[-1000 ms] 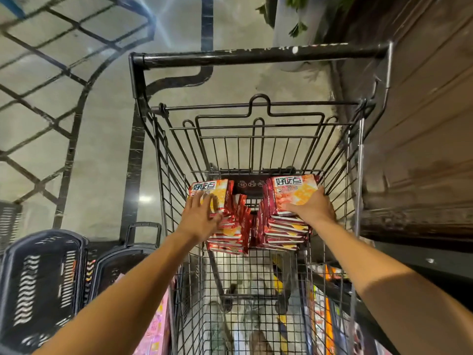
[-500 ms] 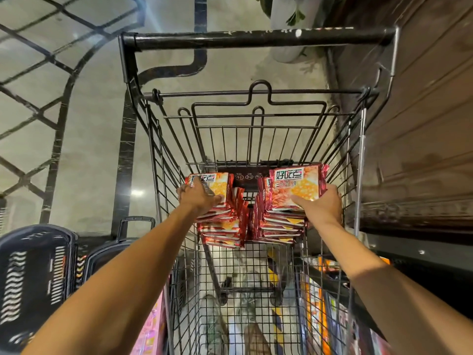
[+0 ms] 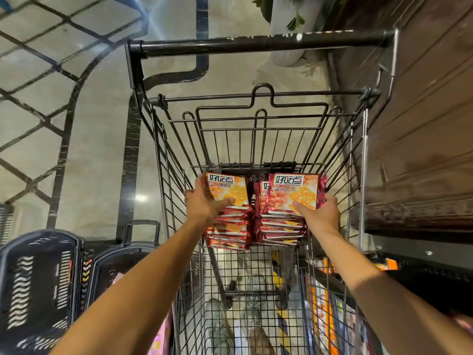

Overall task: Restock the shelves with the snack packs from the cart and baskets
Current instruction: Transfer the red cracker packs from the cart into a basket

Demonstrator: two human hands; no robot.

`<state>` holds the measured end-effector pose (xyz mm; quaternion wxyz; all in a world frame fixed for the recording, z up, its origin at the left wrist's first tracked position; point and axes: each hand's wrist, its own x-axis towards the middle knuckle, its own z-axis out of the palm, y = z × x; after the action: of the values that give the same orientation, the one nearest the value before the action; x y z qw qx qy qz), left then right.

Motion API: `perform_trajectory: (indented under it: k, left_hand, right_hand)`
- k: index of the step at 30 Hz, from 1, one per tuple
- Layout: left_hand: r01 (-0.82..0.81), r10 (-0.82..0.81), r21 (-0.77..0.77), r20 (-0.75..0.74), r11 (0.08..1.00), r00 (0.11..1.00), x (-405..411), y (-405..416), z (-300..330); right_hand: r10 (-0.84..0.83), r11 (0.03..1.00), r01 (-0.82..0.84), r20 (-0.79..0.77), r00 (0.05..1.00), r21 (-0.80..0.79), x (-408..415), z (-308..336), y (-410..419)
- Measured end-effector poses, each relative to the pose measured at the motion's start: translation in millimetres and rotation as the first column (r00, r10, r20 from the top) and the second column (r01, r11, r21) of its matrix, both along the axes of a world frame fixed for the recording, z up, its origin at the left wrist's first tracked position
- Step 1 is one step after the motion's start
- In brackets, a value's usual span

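Two stacks of red and orange snack packs stand side by side at the far end of the wire cart (image 3: 256,116). My left hand (image 3: 203,204) grips the top pack of the left stack (image 3: 227,228), thumb across its face. Over at the right stack (image 3: 281,226), my right hand (image 3: 321,213) holds the top pack (image 3: 298,190), which is tilted up off the pile. Both arms reach forward into the cart.
Two black plastic baskets (image 3: 35,285) stand on the floor at the lower left, with pink packs showing beside them. A dark wooden shelf unit (image 3: 422,129) runs along the right, with packs on a low shelf (image 3: 325,298). A potted plant (image 3: 289,24) stands beyond the cart handle.
Both hands went from resting flat on the stacks to gripping the top packs. The right top pack has tilted up. The camera has shifted a little.
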<state>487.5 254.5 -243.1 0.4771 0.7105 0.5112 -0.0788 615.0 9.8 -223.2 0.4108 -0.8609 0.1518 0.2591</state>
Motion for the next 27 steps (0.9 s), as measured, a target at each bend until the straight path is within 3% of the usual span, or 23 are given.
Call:
perform_trajectory:
  k: [8,13,27]
  left_hand:
    - [-0.041,0.069,-0.177,0.154,0.983,0.986,-9,-3,6]
    - [-0.026,0.066,-0.180,0.222,0.983,0.973,-15,-13,21]
    - [-0.019,0.136,-0.229,0.508,0.973,0.851,-151,-67,158]
  right_hand:
    - [0.085,0.992,-0.084,-0.013,0.996,0.094,-6,9,-7]
    - [0.132,0.976,-0.138,0.045,0.990,0.170,-21,34,-12]
    - [0.081,0.918,-0.181,0.278,0.957,0.354,-175,162,-79]
